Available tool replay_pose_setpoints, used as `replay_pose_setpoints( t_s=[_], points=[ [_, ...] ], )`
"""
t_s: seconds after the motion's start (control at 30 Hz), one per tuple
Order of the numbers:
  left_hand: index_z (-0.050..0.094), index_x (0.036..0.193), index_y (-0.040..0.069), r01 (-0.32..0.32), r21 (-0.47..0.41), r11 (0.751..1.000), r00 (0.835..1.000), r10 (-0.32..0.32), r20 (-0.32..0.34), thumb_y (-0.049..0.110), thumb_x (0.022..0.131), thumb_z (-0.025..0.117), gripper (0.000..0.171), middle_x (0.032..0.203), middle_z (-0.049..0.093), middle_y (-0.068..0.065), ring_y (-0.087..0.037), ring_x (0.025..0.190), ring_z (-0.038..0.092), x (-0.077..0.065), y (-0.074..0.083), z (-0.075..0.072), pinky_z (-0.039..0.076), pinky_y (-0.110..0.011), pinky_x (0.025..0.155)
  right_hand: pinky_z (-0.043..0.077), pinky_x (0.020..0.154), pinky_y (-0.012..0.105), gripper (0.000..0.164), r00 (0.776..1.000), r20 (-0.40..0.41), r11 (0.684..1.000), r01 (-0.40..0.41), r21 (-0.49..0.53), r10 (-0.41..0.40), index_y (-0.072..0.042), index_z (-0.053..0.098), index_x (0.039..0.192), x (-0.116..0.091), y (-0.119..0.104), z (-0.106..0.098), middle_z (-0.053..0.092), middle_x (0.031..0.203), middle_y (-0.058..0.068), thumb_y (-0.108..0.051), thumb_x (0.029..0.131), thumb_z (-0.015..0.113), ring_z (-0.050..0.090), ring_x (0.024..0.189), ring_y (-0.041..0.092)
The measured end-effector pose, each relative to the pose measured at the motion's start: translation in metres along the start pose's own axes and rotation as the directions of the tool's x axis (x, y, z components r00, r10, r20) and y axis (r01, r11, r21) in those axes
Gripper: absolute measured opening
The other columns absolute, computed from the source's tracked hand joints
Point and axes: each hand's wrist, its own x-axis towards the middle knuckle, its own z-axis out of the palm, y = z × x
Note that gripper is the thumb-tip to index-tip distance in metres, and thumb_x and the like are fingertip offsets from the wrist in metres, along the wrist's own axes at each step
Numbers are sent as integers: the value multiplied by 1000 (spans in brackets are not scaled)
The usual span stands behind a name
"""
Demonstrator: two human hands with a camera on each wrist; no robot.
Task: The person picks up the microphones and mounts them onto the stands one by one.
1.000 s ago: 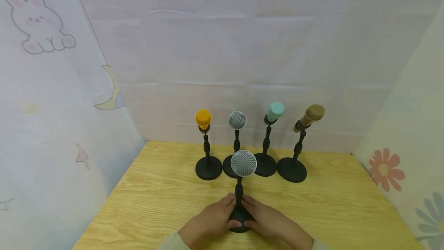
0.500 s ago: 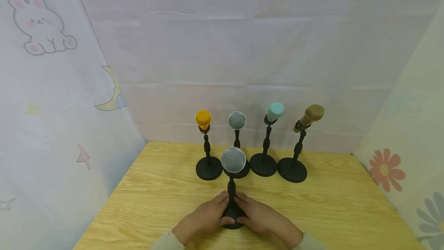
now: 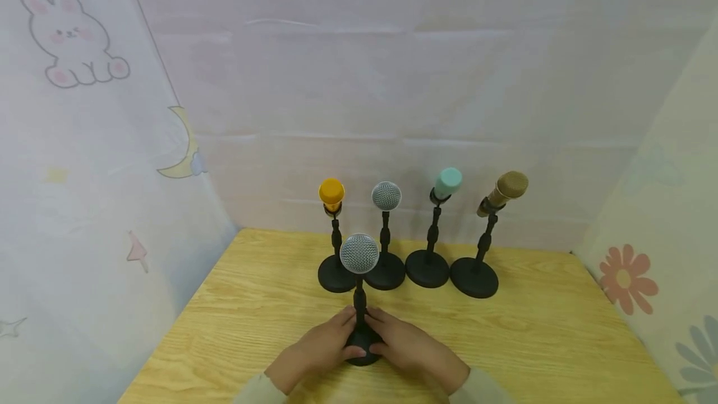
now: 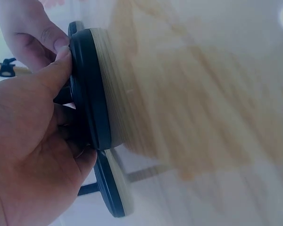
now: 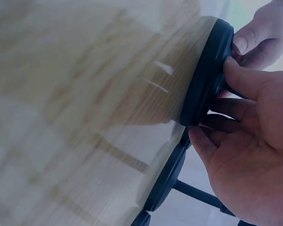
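A microphone (image 3: pixel 359 254) with a silver mesh head stands upright on a black desk stand, nearest to me in the head view. My left hand (image 3: pixel 320 346) grips the left side of its round base (image 3: pixel 363 343), thumb on top. From the right, my right hand (image 3: pixel 408 345) holds the same base, its thumb near the other one. Both wrist views show the base (image 4: pixel 90 87) flat on the wooden table, with fingers along its rim. The stand's pole partly hides the fingertips in the head view.
Behind stands a row of microphones on black stands: orange (image 3: pixel 331 192), silver (image 3: pixel 386 196), teal (image 3: pixel 449 182) and gold (image 3: pixel 509 187). The wooden table (image 3: pixel 538 329) meets a pale cloth backdrop (image 3: pixel 392 92) at its far edge; printed cloths hang on both sides.
Both hands have slid the front microphone stand leftward and slightly away from me. Its head, earlier before the silver microphone's base, now stands between the orange and silver stands. The back row stays put.
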Motion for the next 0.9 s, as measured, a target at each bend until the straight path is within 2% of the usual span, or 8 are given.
replay_pose_setpoints(
  t_s=[0.23, 0.4, 0.6, 0.9],
  points=[
    [42, 153, 0, 37, -21, 999, 999, -37, -12, 59, 98, 53, 81, 160, 37, -16, -28, 146, 40, -7, -11, -5, 43, -41, 112, 43, 112, 41, 58, 1000, -19, 1000, 22, -14, -22, -3, 45, 152, 15, -9, 1, 36, 161, 11, -29, 103, 61, 41, 145, 28],
    [43, 151, -2, 37, -34, 999, 999, -38, -32, 56, 98, 56, 80, 159, 38, -18, -31, 145, 41, -13, -19, -8, 43, -43, 112, 43, 112, 38, 58, 1000, -14, 999, 20, -33, -20, -5, 46, 152, 27, -13, 3, 37, 161, 9, -31, 102, 61, 42, 145, 26],
    [43, 151, -4, 41, -63, 997, 998, -44, -51, 52, 98, 59, 78, 159, 38, -20, -33, 145, 41, -23, -32, -13, 42, -46, 112, 44, 111, 35, 59, 998, -18, 997, 53, -60, -55, -6, 44, 153, 44, -19, 8, 38, 160, 9, -33, 103, 59, 44, 143, 23],
    [42, 150, -7, 89, -115, 989, 995, -94, -41, 49, 100, 59, 77, 158, 35, -25, -37, 145, 39, -31, -51, -19, 40, -51, 112, 44, 111, 34, 60, 999, 2, 997, 49, -66, -49, -10, 41, 156, 69, -25, 10, 35, 162, 11, -35, 104, 57, 40, 146, 22]
  ],
)
